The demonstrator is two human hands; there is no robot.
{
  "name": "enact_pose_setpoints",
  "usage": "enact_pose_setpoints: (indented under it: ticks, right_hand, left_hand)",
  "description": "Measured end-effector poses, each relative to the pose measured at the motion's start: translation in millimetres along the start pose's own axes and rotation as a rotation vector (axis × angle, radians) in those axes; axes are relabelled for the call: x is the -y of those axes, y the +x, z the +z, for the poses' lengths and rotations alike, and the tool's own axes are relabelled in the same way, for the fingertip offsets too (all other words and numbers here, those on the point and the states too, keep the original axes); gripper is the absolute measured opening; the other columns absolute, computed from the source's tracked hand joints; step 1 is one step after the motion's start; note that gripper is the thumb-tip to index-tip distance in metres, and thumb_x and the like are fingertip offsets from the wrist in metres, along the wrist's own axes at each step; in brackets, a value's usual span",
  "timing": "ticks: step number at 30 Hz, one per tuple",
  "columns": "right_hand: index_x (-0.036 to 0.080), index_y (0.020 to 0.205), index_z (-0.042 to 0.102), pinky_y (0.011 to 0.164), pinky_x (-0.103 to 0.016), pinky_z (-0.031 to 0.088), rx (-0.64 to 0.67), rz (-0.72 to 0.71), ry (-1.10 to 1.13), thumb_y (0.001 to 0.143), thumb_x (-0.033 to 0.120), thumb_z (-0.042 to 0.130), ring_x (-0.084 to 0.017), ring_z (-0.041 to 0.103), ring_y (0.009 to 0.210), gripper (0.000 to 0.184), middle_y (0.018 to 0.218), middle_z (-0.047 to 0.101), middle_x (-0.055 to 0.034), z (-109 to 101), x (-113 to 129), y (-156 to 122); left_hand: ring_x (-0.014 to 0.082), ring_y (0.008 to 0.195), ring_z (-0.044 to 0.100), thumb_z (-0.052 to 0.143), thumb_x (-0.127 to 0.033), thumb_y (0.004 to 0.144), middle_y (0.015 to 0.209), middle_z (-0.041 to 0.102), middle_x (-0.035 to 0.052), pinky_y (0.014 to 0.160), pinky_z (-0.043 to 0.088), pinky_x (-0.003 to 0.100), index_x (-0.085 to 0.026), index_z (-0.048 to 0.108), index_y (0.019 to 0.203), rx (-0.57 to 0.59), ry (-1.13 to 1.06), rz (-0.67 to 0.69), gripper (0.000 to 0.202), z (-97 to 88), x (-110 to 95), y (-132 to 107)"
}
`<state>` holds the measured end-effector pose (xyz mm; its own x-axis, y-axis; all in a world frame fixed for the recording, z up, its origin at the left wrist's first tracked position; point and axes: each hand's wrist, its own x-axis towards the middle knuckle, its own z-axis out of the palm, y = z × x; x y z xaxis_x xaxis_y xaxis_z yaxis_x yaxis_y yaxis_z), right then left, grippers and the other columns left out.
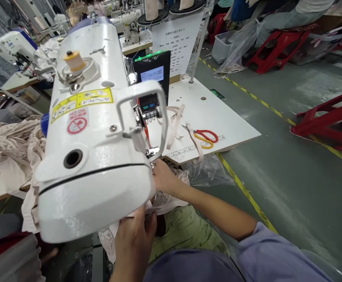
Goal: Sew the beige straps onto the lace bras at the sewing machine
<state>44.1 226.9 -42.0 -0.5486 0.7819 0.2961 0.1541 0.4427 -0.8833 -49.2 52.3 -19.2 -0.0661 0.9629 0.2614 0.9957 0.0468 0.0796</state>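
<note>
A white sewing machine point(97, 152) fills the left and middle of the view. Below its front end, my left hand point(134, 235) is closed on a pale pink lace garment point(108, 243), thumb and fingers pinching the cloth. My right hand point(165, 178) reaches in beside the needle area at the machine's right side. Its fingertips are hidden behind the machine, so what they hold cannot be made out. More of the lace garment, with a light band, hangs between the two hands and over my lap.
Red-and-yellow-handled scissors point(206, 138) and pale straps point(175, 125) lie on the white table point(232, 125). A control panel point(153, 78) stands behind the machine. Garments point(12, 149) are heaped at left. A red stool point(330, 117) stands on the floor at right. A person sits in the background.
</note>
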Motion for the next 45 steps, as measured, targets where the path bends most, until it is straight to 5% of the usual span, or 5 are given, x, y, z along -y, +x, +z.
enact_pose_setpoints:
  ticks: [8,25,37,41,45]
  right_hand:
    - [0.023,0.114,0.056,0.061,-0.028,0.041,-0.099,0.121,0.179,0.081,0.022,0.062,-0.014,0.046,0.062,0.033,0.078,0.052,0.0028,0.5,-1.9,-7.7]
    - [0.023,0.11,0.053,0.075,-0.028,0.048,-0.184,0.29,0.635,0.09,0.04,0.059,-0.014,0.056,0.082,0.027,0.099,0.058,-0.0024,4.0,-0.1,-54.2]
    - [0.021,0.102,0.059,0.084,-0.033,0.047,0.038,0.272,0.352,0.092,0.048,0.056,-0.021,0.059,0.093,0.029,0.098,0.063,-0.005,-0.8,21.7,-125.3]
    - [0.02,0.092,0.061,0.074,-0.029,0.048,0.011,0.377,0.574,0.092,0.051,0.054,-0.017,0.058,0.081,0.031,0.086,0.061,-0.0018,-4.2,31.7,-142.3]
    - [0.02,0.09,0.06,0.064,-0.025,0.044,0.025,0.456,0.673,0.092,0.052,0.055,-0.014,0.052,0.071,0.033,0.079,0.054,0.0005,-7.8,36.0,-153.6]
  left_hand:
    - [0.0357,0.115,0.062,0.058,-0.032,0.092,0.13,0.062,0.0177,0.083,0.058,0.044,-0.022,0.038,0.149,0.026,-0.079,-0.048,0.061,-5.0,-1.4,2.6]
    - [0.0363,0.105,0.067,0.062,-0.044,0.089,0.126,0.06,0.0291,0.074,0.058,0.042,-0.007,0.023,0.15,-0.194,-0.147,-0.155,0.082,11.5,-0.4,-13.0]
    - [0.0331,0.109,0.067,0.056,-0.028,0.095,0.142,0.047,0.0335,0.08,0.059,0.039,-0.007,0.003,0.156,-0.124,-0.161,-0.016,0.084,26.4,-50.7,-54.7]
    - [0.0319,0.114,0.065,0.055,-0.03,0.094,0.137,0.054,0.0292,0.082,0.06,0.04,-0.008,-0.002,0.156,0.027,-0.405,-0.056,0.087,22.7,-63.7,-73.4]
    - [0.019,0.071,0.071,0.05,-0.031,0.096,0.087,0.075,0.0056,0.049,0.054,0.024,-0.015,0.009,0.154,0.326,-0.786,-0.23,0.073,6.0,-49.2,-81.6]
